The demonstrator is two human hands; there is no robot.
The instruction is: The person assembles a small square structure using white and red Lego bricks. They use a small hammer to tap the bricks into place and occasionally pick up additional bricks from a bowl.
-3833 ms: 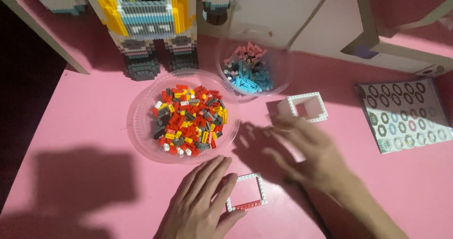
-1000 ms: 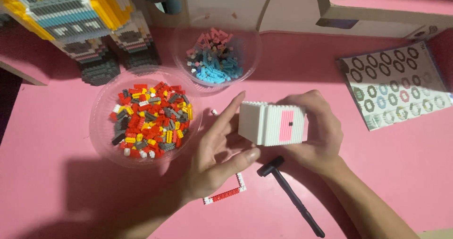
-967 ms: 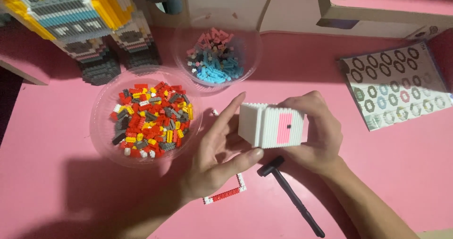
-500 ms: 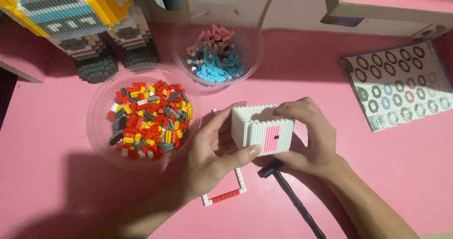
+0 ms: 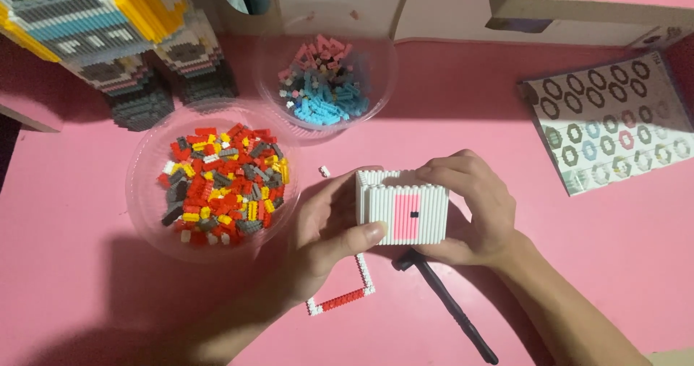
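While both hands hold it up just over the pink bench (image 5: 87, 286), the little white block house (image 5: 403, 208) sits between them. It is a small box built of tiny white bricks, with bumpy studs along its top edge. On the side facing up there is a pink door with one small dark dot on it. The top looks open, like a box with no lid.

The left hand (image 5: 325, 232) has its grip closed on the left side of the house — the thumb presses on the front near the bottom corner. The right hand (image 5: 470, 207) has its grip wrapped around the right side and the top, with fingers curled over the back edge.

Just under the house lies a flat square frame (image 5: 340, 294) of white and red bricks, and beside it a black tool (image 5: 448, 304) with a long handle. One tiny white brick (image 5: 324, 171) lies alone near the left hand.

To the left is a clear bowl of red, yellow and grey bricks (image 5: 213, 185). Farther back is a bowl of blue and pink bricks (image 5: 322, 88). A sheet with ring pictures (image 5: 614, 120) lies well off to the right — and a big block building (image 5: 108, 41) stands at the back left.
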